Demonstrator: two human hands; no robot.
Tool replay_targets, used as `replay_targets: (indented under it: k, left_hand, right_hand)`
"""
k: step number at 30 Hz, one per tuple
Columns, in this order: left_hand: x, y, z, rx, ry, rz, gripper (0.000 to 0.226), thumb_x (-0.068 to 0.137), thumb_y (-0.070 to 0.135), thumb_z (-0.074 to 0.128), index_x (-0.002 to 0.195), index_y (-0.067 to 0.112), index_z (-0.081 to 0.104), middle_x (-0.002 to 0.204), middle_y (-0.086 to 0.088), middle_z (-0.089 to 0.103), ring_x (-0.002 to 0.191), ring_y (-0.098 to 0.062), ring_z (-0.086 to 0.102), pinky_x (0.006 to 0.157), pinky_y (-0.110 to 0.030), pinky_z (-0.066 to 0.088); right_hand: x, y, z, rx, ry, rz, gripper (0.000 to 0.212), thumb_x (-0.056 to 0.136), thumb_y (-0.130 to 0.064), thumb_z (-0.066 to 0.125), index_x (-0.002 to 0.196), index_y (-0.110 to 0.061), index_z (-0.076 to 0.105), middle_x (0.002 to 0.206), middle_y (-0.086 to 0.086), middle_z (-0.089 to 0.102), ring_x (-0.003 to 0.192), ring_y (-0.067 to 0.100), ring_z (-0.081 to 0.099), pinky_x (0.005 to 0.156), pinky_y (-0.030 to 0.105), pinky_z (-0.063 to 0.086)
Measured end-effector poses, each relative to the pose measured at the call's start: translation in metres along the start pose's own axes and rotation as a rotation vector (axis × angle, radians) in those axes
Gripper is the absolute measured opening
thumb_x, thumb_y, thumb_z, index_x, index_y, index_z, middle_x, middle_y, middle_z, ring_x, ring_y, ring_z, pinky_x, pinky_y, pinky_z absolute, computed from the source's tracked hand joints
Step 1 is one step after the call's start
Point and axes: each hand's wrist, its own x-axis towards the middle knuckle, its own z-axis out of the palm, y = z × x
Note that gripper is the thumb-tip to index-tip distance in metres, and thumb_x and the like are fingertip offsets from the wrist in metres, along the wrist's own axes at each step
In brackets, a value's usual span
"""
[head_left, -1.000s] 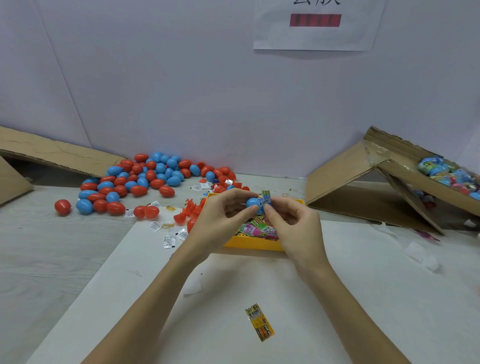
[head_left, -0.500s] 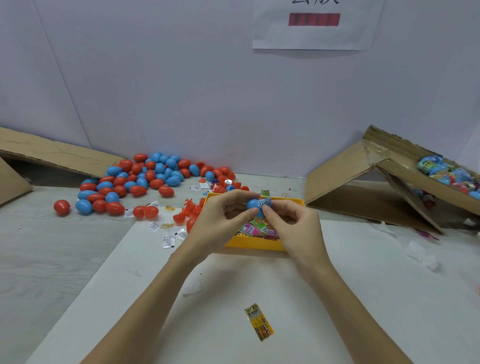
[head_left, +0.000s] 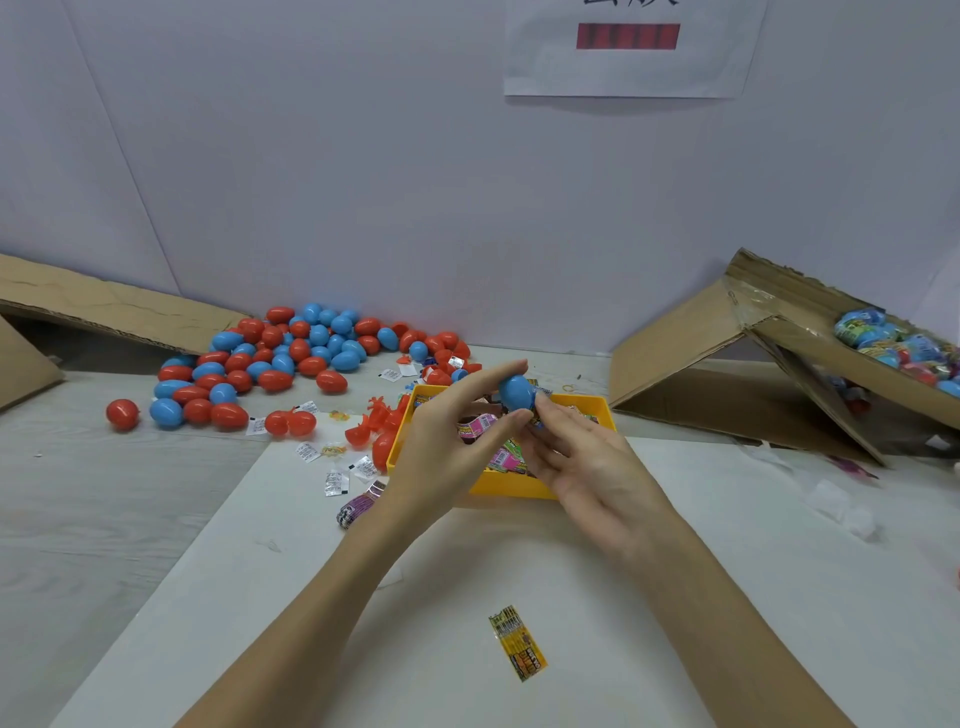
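Blue plastic is the centre of the work: a blue egg (head_left: 517, 391) is held up just above the far half of the yellow tray (head_left: 511, 487), clear of the printed packets (head_left: 500, 457) that lie in it. The step in hand looks like dressing the egg in its printed wrapper (head_left: 543, 391), a small piece of which shows at the egg's right flank.

The left hand (head_left: 447, 447) grips the egg in a long pinch. Its forefinger lies nearly straight over the top and its thumb (head_left: 506, 422) presses up from below, so the egg sits tilted between them with most of its shell bare. The right hand (head_left: 587, 467) comes in from the near right with the palm turned partly upward. Its fingertips (head_left: 545, 410) meet at the egg's lower right side and appear to nip the wrapper's edge against the shell, while the remaining fingers hang loosely curved and hold nothing. How much of the film is already round the egg cannot be told, as the fingers hide that side.

Judging from this, the wrapping is at an early stage. The next move probably calls for the left hand to keep the egg from turning while the right draws the film round — smooth shell and slick film could slip apart if the pinch eases.

Behind the tray a pile of red and blue eggs (head_left: 291, 353) spreads on the table, and one loose packet (head_left: 519, 643) lies on the white sheet (head_left: 291, 571) near the forearms.
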Motion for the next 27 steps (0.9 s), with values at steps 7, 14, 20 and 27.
replay_targets:
  k: [7, 14, 20, 27]
  left_hand:
    - [-0.002, -0.006, 0.003, 0.300, 0.027, 0.269, 0.046, 0.102, 0.010, 0.057, 0.148, 0.012, 0.051, 0.136, -0.001, 0.059, 0.126, -0.012, 0.056, 0.102, -0.030, 0.051]
    - [-0.002, -0.009, 0.004, 0.333, 0.064, 0.295, 0.037, 0.105, 0.008, 0.052, 0.142, 0.011, 0.057, 0.136, -0.001, 0.059, 0.128, -0.007, 0.053, 0.105, -0.018, 0.043]
    - [-0.001, -0.005, 0.004, 0.190, 0.094, 0.214, 0.034, 0.105, 0.014, 0.055, 0.138, 0.015, 0.062, 0.121, 0.003, 0.064, 0.113, -0.017, 0.061, 0.094, -0.018, 0.047]
    - [-0.002, -0.004, 0.005, 0.225, 0.168, 0.247, 0.027, 0.105, 0.013, 0.053, 0.128, 0.011, 0.068, 0.117, -0.001, 0.067, 0.110, -0.013, 0.064, 0.090, -0.023, 0.053]
  right_hand:
    - [-0.003, 0.000, 0.006, 0.090, -0.009, 0.139, 0.035, 0.084, -0.021, 0.076, 0.114, -0.004, 0.073, 0.108, 0.017, 0.076, 0.094, 0.022, 0.077, 0.077, 0.030, 0.063]
    - [-0.004, 0.003, 0.010, 0.168, -0.018, 0.209, 0.031, 0.079, -0.023, 0.079, 0.104, -0.005, 0.076, 0.104, 0.017, 0.076, 0.091, 0.025, 0.077, 0.076, 0.030, 0.063]
    - [-0.006, 0.006, 0.012, 0.208, -0.053, 0.256, 0.036, 0.081, -0.025, 0.081, 0.112, -0.008, 0.074, 0.100, 0.013, 0.077, 0.087, 0.023, 0.077, 0.075, 0.029, 0.062]
    - [-0.007, 0.010, 0.014, 0.216, -0.068, 0.273, 0.039, 0.086, -0.028, 0.078, 0.119, -0.009, 0.072, 0.106, 0.012, 0.077, 0.091, 0.023, 0.077, 0.074, 0.030, 0.062]
